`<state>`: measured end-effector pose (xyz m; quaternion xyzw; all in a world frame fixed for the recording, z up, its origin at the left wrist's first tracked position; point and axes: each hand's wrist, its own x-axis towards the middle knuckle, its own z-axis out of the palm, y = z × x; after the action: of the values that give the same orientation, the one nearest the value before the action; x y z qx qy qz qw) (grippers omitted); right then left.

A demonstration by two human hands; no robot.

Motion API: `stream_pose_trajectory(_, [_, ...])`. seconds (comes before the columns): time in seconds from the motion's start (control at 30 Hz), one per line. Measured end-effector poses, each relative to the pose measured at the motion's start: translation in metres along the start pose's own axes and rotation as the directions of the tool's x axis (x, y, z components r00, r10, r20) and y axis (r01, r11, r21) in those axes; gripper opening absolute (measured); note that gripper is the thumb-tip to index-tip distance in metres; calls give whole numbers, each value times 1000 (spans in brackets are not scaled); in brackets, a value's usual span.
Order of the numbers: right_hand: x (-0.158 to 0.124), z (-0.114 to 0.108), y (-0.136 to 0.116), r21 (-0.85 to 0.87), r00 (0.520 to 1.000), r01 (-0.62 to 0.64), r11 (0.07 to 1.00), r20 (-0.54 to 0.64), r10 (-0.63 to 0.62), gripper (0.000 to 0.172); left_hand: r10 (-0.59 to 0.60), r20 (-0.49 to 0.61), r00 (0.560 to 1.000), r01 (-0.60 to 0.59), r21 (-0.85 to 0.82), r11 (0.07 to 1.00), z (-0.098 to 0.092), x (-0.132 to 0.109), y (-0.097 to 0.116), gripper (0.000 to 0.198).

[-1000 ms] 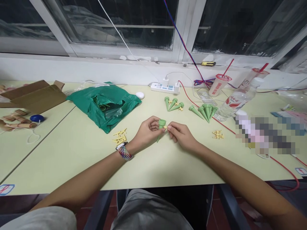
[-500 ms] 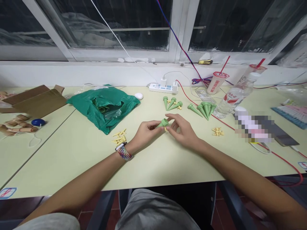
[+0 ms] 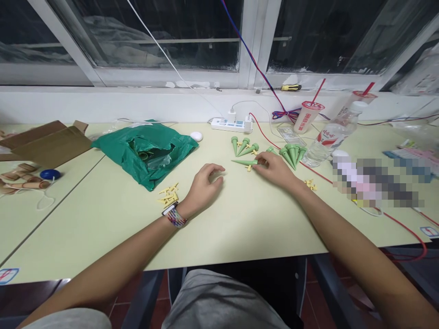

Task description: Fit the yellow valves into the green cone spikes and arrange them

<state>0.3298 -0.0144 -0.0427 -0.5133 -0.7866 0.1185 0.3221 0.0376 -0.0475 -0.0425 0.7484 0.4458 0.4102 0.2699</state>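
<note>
My right hand (image 3: 274, 170) grips a green plastic spike (image 3: 244, 162) by its wide end, its tip pointing left. A small yellow valve (image 3: 248, 168) sticks out from the spike's side. My left hand (image 3: 205, 187) is open and holds nothing, resting over the table with its fingers curved. Three green spikes with yellow valves (image 3: 243, 146) lie fanned out behind my right hand. More green spikes (image 3: 292, 154) lie to its right, one partly hidden by my fingers. Loose yellow valves (image 3: 169, 195) lie beside my left wrist, and others (image 3: 311, 184) are partly covered by my right forearm.
A torn green plastic bag (image 3: 147, 153) with green parts inside lies at the left, near a cardboard box (image 3: 51, 141) and wooden toys (image 3: 27, 180). A power strip (image 3: 231, 124) stands at the back. A water bottle (image 3: 334, 135), a cup (image 3: 308, 116) and a red cable (image 3: 408, 230) are at the right.
My left hand has let go of the green spike and moved slightly left. My right hand now has the spike alone and has carried it right and away from me, turned onto its side.
</note>
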Motion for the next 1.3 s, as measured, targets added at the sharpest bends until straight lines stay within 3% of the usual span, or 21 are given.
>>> stream_pose_trajectory(0.27, [3, 0, 20, -81, 995, 3, 997, -102, -11, 24, 0, 11, 1000, 0, -1, 1000, 0, 0, -2, 26])
stream_pose_trajectory(0.93, [3, -4, 14, -133, 990, -83, 988, -129, 66, 29, 3, 17, 1000, -3, -13, 1000, 0, 1, -3, 24])
stream_pose_trajectory(1.07, [2, -12, 5, -206, 964, -184, 961, -228, 136, 26, -1, 17, 1000, 1, -19, 1000, 0, 1, -3, 25])
stream_pose_trajectory(1.2, [0, -28, 2, -427, 909, -370, 825, -351, 226, 29, -4, 17, 1000, 5, -26, 1000, 0, 1, -3, 25])
stream_pose_trajectory(1.3, [-1, -37, 6, -479, 887, -439, 760, -367, 281, 33, -7, 20, 1000, 7, -31, 1000, 0, 1, -3, 24])
